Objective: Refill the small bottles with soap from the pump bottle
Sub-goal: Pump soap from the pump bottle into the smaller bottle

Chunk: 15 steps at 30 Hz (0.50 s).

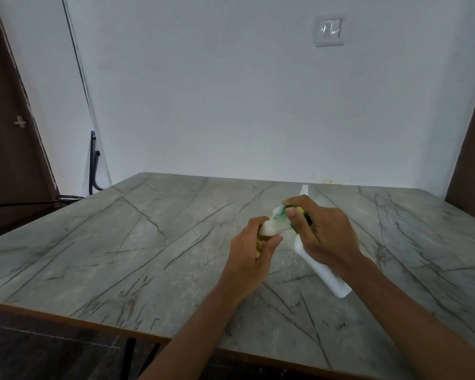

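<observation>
Left grip [254, 244] curls round a small bottle [266, 230]. Right grip [322, 233] wraps the tilted white pump bottle [328, 274], both just above the grey veined desk [148, 242]. White wall [203, 91] behind.

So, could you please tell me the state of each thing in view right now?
Pump bottle: tilted, gripped near its green top by the right hand.
Small bottle: held by the left hand, close to the pump's nozzle.
White bottle top: upright behind the right hand, rest hidden.
</observation>
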Available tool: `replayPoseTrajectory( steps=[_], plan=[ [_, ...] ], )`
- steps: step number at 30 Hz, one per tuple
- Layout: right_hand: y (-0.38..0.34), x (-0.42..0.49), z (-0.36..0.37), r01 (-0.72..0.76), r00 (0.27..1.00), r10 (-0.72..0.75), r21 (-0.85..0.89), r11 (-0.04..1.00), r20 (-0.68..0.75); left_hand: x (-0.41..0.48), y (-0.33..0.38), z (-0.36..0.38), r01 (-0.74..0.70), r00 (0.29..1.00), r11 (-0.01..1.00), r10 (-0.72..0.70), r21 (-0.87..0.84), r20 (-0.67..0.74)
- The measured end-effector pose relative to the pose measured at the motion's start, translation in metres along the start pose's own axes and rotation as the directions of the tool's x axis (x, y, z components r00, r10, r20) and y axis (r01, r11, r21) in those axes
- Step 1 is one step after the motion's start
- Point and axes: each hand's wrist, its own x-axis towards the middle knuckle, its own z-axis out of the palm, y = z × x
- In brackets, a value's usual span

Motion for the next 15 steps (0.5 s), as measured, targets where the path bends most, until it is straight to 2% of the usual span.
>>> replayPoseTrajectory(
  steps=[10,15],
  plan=[
    [0.0001,-0.0003,0.0013,0.002,1.0,-0.002,-0.01,1.0,0.015,0.0011,0.0017,-0.0014,0.037,0.999,0.999,-0.037,-0.012,-0.026],
    [0.0001,0.0037,0.0014,-0.004,1.0,0.004,0.0,1.0,-0.008,-0.0004,0.0027,-0.0014,0.006,1.0,1.0,-0.006,-0.009,-0.005]
  ],
)
